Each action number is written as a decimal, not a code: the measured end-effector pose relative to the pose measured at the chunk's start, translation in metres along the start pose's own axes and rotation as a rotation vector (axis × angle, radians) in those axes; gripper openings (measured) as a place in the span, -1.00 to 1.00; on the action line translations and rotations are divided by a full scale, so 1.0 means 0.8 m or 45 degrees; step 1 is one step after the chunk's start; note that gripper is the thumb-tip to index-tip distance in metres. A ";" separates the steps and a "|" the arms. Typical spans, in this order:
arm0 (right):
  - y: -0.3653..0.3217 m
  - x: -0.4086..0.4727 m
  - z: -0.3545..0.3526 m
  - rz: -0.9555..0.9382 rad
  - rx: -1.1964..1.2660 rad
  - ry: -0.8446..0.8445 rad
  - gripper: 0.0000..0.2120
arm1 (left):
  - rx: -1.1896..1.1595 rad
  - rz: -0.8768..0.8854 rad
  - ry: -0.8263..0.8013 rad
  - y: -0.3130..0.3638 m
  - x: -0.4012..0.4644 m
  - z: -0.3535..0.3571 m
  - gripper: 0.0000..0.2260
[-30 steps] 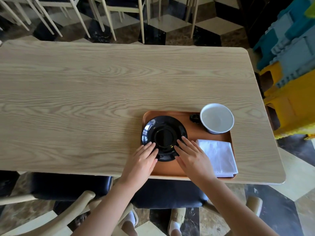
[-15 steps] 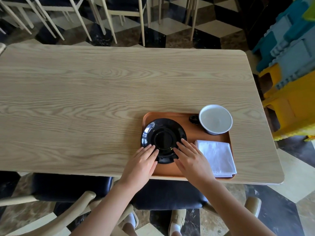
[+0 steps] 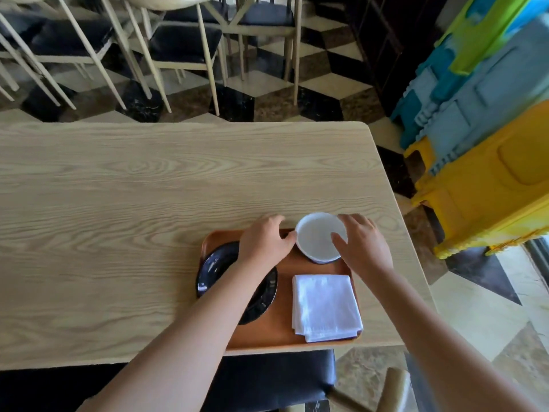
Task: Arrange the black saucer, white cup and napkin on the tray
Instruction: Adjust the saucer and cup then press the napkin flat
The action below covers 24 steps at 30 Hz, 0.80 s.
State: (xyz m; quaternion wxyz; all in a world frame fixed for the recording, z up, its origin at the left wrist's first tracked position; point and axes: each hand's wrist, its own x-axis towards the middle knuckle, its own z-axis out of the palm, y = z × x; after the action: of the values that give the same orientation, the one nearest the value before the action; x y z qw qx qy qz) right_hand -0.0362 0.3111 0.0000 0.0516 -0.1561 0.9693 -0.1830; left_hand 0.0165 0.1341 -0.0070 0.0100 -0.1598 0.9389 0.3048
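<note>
With both hands closing in on the white cup at the far right corner of the tray, we judge the lift onto the black saucer to be the step in hand. The left hand has its thumb touching the cup's left rim, its grip curled against the wall; the right hand lays its thumb over the right rim, fingers spread round the far side. So we have the cup cradled between 2 hands, though whether it has left the tray we cannot tell. To do this well, we would press evenly from both sides, raise it level, carry it across low and set it down in the saucer's middle well. The saucer sits at the tray's left, partly under the left forearm. The napkin lies folded at the near right, just beside the cup. No brand, label or writing can be read anywhere on the table.
</note>
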 end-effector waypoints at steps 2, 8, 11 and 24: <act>0.008 0.007 0.002 0.065 0.060 -0.058 -0.63 | -0.002 -0.071 -0.046 0.005 0.011 0.013 -0.64; 0.023 0.012 0.014 0.096 0.195 -0.057 -0.60 | -0.106 -0.095 -0.082 0.007 0.016 0.031 -0.85; 0.026 0.011 0.016 0.155 0.324 -0.043 -0.59 | -0.238 -0.138 -0.071 0.003 0.014 0.032 -0.75; 0.022 -0.003 0.018 0.180 0.564 -0.063 -0.64 | -0.307 -0.130 -0.115 -0.013 -0.006 0.021 -0.75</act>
State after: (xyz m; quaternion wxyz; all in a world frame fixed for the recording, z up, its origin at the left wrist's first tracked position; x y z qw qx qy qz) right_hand -0.0368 0.3226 -0.0194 0.1211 -0.0773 0.9124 -0.3832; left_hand 0.0225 0.1373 -0.0257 0.0486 -0.1936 0.8846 0.4215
